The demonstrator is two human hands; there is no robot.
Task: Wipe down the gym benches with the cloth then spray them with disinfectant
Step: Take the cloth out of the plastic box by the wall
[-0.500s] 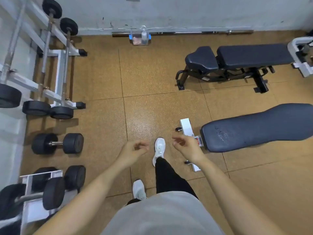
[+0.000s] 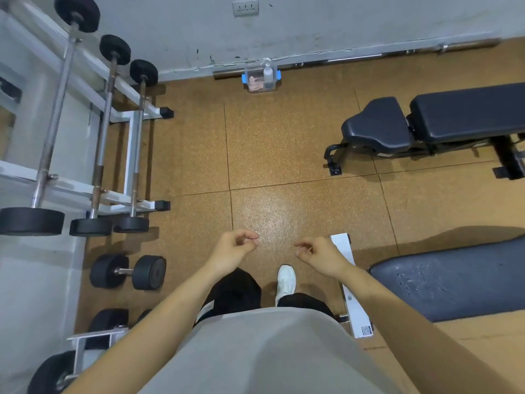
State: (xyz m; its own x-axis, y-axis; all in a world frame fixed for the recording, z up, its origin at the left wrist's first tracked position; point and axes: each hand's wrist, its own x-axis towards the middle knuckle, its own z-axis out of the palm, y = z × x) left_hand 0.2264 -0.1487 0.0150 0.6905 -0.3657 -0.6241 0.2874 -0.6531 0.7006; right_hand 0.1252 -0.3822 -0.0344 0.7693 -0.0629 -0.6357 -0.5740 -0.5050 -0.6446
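Left hand [image 2: 235,248]: grip loose, fingers half curled, thumb near forefinger, holding nothing.
Right hand [image 2: 319,254]: same loose grip, empty, touching nothing.
Arms: both forearms reach forward over the floor [image 2: 284,155], hands level and apart.
Cloth [image 2: 253,81]: pinkish, bunched inside a clear box [image 2: 246,83] against the far wall.
Spray bottle [image 2: 267,73]: upright in that box, right of the cloth.
Near bench [image 2: 454,282]: right, dark pad scuffed.
Far bench [image 2: 443,118]: far right, black pads.

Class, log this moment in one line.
left hand: empty | right hand: empty | cloth, spray bottle: in box by wall | near bench, far bench: untouched
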